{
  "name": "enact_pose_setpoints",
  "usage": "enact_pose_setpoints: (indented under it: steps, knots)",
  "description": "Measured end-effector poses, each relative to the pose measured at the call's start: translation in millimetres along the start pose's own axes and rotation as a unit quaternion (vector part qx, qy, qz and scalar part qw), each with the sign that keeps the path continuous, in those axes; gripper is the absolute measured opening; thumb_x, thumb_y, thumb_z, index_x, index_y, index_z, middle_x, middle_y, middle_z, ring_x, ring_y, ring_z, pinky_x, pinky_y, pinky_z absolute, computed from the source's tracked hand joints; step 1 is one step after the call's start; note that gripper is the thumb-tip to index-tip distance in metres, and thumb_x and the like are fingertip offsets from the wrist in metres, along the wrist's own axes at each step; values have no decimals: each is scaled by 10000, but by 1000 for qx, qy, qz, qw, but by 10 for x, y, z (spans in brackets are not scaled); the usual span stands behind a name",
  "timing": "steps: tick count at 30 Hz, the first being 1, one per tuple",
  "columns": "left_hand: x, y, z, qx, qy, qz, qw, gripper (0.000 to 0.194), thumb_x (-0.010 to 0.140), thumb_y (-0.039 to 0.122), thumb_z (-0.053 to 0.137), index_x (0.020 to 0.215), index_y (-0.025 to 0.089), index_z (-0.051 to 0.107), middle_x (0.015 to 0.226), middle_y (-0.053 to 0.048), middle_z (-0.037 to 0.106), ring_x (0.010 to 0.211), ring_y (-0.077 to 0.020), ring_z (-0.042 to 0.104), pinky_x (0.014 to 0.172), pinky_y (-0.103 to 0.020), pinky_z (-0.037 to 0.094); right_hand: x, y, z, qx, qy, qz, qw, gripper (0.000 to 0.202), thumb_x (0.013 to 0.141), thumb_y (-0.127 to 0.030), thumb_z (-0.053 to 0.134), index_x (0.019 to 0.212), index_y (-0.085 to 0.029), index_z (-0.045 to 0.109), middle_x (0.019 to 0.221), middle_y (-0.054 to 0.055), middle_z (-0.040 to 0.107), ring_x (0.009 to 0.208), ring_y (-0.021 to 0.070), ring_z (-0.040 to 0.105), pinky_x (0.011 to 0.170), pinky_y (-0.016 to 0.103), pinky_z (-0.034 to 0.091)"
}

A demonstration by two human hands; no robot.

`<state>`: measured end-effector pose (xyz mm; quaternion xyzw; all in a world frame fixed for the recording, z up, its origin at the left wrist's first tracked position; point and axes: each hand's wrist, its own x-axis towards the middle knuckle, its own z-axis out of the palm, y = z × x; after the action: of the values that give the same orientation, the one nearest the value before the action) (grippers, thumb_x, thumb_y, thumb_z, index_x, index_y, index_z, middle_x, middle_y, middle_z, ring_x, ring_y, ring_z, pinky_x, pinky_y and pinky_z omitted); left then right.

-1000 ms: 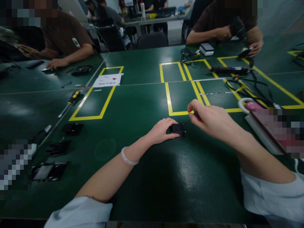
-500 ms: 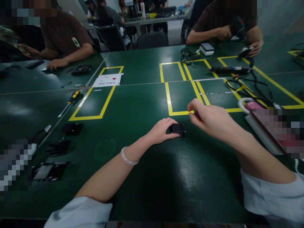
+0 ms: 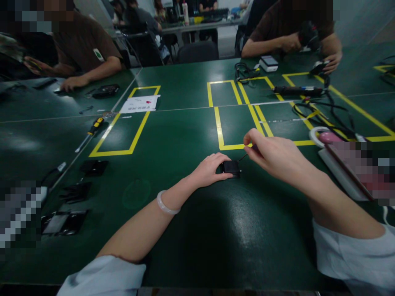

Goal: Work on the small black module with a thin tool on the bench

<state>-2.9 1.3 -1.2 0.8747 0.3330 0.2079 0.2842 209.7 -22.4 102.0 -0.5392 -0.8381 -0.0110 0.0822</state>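
Left hand [image 3: 212,170] gripping black box [image 3: 231,167] on green table [image 3: 185,255], right hand [image 3: 271,154] holding thin tool [image 3: 243,157] against it

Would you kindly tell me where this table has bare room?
One bare patch of tabletop runs from the black block in the left hand to the near edge; another lies between the white paper and the middle yellow tape. It's crowded beyond the right hand, with cables and a pen-shaped tool.

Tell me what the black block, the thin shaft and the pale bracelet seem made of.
Black block: probably plastic, fairly matte; its dark faces catch little light.
Thin shaft: likely metal, being straight and slender; too small to judge its finish.
Pale bracelet: perhaps stone or glass, smooth, with soft highlights; plastic remains possible.
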Motion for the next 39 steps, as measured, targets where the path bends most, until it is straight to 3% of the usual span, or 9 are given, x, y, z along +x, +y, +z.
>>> enact_pose_setpoints:
  steps: [4, 10, 20, 27, 35, 39]
  knots:
    - [-1, -9, 10, -1, 3, 3, 1000, 401, 859, 463, 613, 1161, 207, 548, 1132, -75, 601, 1061, -232, 555, 934, -371, 428, -8, -11, -4, 8, 10, -2, 1000, 228, 890, -302, 432, 1089, -199, 473, 792, 33, 678, 622, 190, 596, 516, 274, 264]
    - [0, 1, 6, 6, -2, -4, 1000, 410, 859, 469, 612, 1169, 210, 539, 1132, -74, 601, 1055, -234, 556, 923, -370, 434, -5, -15, -11, -9, -1, -9, 1000, 274, 928, -446, 404, 1026, -211, 506, 721, 28, 669, 614, 199, 598, 508, 273, 243]
    - [0, -12, 16, 8, 1, -1, 1000, 409, 857, 467, 617, 1159, 202, 542, 1132, -76, 598, 1055, -234, 554, 929, -366, 429, -7, -12, 3, 6, 6, -13, 1000, 224, 899, -289, 418, 1094, -196, 477, 810, 34, 683, 626, 178, 599, 518, 272, 262]
    - [3, -1, 10, 6, -3, -9, 1000, 416, 860, 484, 602, 1168, 212, 540, 1136, -80, 598, 1060, -245, 555, 932, -383, 431, 5, -19, -4, -12, -3, -11, 1000, 263, 934, -438, 407, 1023, -213, 509, 723, 17, 673, 622, 194, 606, 513, 273, 247]
    - [6, 0, 7, 4, 0, -1, 1000, 412, 858, 462, 614, 1165, 196, 542, 1136, -82, 597, 1059, -238, 554, 922, -368, 432, -6, -29, -2, -3, 9, 3, 1000, 242, 901, -295, 414, 1112, -197, 477, 775, 26, 685, 626, 193, 607, 521, 276, 256]
    - [6, -3, 12, 5, 0, -3, 1000, 410, 857, 464, 614, 1168, 206, 541, 1132, -78, 599, 1059, -240, 556, 924, -373, 433, -9, -36, -8, 11, 12, 0, 1000, 262, 914, -369, 418, 1107, -201, 480, 787, 29, 688, 643, 196, 611, 528, 274, 267]
